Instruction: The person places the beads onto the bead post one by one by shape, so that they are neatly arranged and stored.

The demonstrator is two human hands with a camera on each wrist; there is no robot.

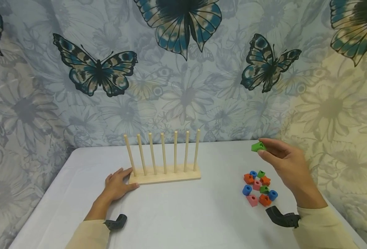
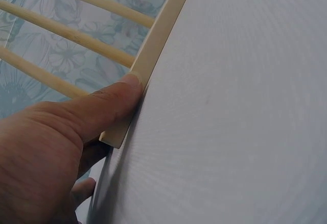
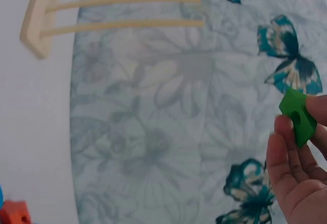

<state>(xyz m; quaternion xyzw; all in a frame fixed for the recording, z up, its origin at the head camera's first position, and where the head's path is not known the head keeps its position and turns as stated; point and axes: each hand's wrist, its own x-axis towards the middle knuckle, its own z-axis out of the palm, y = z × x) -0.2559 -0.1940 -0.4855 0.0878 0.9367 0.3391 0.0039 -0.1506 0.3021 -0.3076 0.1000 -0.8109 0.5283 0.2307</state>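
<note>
A person's left hand [image 1: 118,185] grips the left end of a pale wooden rack [image 1: 171,178], thumb on its near edge and fingers reaching behind, while the right hand [image 1: 284,162] pinches a green, angular block with a round hole [image 1: 257,147] between thumb and fingertips, raised above the white tabletop [image 1: 214,221]. The left-hand grip appears meant to steady the rack, whose seven slim round wooden dowels [image 1: 164,152] stand in a row, none carrying a block. At right, the hold on the block's outer sides leaves its hole uncovered.

Just nearer than the raised block, blue cylindrical beads [image 1: 247,190], orange star-shaped beads [image 1: 265,180], pink pentagonal beads [image 1: 252,200] and more green blocks [image 1: 264,189] sit bunched, seemingly for easy reach by that hand.

The rack stands toward the table's far edge, with the floral butterfly backdrop [image 1: 202,114] behind it. A broad stretch of white surface separates it from the bunch, and the dowel tops rise unobstructed; the right forearm leans in near the table's right edge.
</note>
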